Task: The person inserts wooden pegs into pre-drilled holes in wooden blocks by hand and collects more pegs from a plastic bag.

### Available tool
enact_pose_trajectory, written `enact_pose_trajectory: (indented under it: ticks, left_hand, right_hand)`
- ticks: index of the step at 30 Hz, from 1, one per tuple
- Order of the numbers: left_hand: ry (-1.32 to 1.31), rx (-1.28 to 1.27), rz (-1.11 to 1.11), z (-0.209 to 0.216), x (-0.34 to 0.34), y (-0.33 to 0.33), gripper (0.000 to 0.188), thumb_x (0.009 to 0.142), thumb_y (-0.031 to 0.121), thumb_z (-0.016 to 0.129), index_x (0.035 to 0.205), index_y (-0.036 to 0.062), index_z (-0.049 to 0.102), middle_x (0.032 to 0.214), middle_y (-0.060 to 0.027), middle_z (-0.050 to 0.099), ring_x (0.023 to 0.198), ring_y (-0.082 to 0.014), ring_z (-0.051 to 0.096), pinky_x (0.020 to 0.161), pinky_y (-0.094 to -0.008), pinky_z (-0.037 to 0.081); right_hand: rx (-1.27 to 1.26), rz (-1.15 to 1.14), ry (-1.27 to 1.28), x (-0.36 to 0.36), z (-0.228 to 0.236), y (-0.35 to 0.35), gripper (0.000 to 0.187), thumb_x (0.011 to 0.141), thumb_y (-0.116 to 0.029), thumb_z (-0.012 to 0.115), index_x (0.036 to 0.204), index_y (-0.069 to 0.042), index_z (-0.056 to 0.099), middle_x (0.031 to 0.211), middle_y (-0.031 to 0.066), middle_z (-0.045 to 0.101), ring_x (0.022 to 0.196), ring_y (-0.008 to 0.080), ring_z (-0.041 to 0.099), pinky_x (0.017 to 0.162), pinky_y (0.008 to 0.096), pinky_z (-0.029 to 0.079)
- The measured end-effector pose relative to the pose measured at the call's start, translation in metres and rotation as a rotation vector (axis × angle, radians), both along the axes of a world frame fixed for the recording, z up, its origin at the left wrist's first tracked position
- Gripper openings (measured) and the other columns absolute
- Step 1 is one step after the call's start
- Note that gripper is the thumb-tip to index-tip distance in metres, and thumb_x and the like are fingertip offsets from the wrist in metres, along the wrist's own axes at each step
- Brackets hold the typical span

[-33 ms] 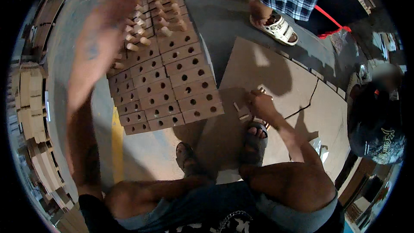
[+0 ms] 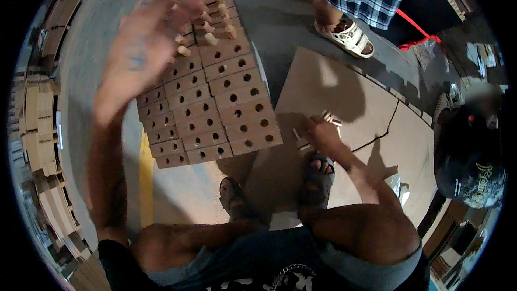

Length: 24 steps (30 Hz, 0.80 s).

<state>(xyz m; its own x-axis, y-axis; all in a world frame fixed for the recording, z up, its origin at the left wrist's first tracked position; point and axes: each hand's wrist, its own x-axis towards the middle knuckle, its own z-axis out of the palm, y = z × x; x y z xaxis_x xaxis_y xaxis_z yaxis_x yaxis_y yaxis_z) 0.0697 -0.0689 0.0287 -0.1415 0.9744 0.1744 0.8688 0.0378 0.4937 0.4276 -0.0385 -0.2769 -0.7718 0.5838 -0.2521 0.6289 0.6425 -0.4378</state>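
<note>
My left hand is over the far left part of a block of stacked wooden pieces with rows of round holes. Motion smears its fingers, so I cannot tell what they hold. Short wooden dowels stand up from the holes at the far end, some covered by that hand; the nearer holes show dark and unfilled. Low over a cardboard sheet, my right hand has its fingers curled round loose wooden dowels. Another dowel lies beside it, while the fingertips are partly hidden.
My sandalled feet are close to the near edges of the block and the cardboard sheet. Another person's white sandal is beyond the sheet. A second person is at the right. Stacked boards line the left.
My left hand has shifted right over the upright dowels, covering more of them. My right hand has moved only slightly among the loose dowels.
</note>
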Motion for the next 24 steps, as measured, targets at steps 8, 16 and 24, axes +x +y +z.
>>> enact_pose_trajectory:
  ticks: [8, 16, 24]
  left_hand:
    - [0.484, -0.089, 0.022, -0.02, -0.033, 0.013, 0.055, 0.092, 0.034, 0.052, 0.141, 0.01, 0.043, 0.122, -0.0209, 0.059, 0.119, -0.0382, 0.052, 0.104, -0.0478, 0.037]
    - [0.384, 0.103, -0.048, -0.023, -0.018, 0.017, 0.046, 0.094, 0.038, 0.053, 0.129, 0.008, 0.056, 0.112, -0.0207, 0.064, 0.107, -0.0395, 0.058, 0.094, -0.0458, 0.044]
    - [-0.137, -0.109, 0.024, -0.005, -0.031, 0.045, 0.062, 0.091, 0.063, 0.047, 0.098, 0.0066, 0.071, 0.075, -0.0141, 0.065, 0.07, -0.0294, 0.063, 0.069, -0.0401, 0.049]
  right_hand:
    - [-0.055, -0.136, -0.067, -0.04, 0.003, -0.028, 0.045, 0.081, -0.019, 0.067, 0.121, -0.008, 0.051, 0.107, 0.0193, 0.062, 0.092, 0.0376, 0.064, 0.071, 0.048, 0.053]
    - [-0.103, -0.299, 0.962, -0.084, 0.221, 0.055, 0.018, 0.087, -0.002, 0.067, 0.104, 0.0, 0.064, 0.094, 0.0124, 0.069, 0.082, 0.0168, 0.065, 0.076, 0.0282, 0.051]
    - [-0.033, 0.307, 0.83, -0.183, 0.299, 0.039, 0.014, 0.085, -0.001, 0.069, 0.098, 0.002, 0.064, 0.087, 0.0085, 0.068, 0.074, 0.0111, 0.064, 0.068, 0.023, 0.051]
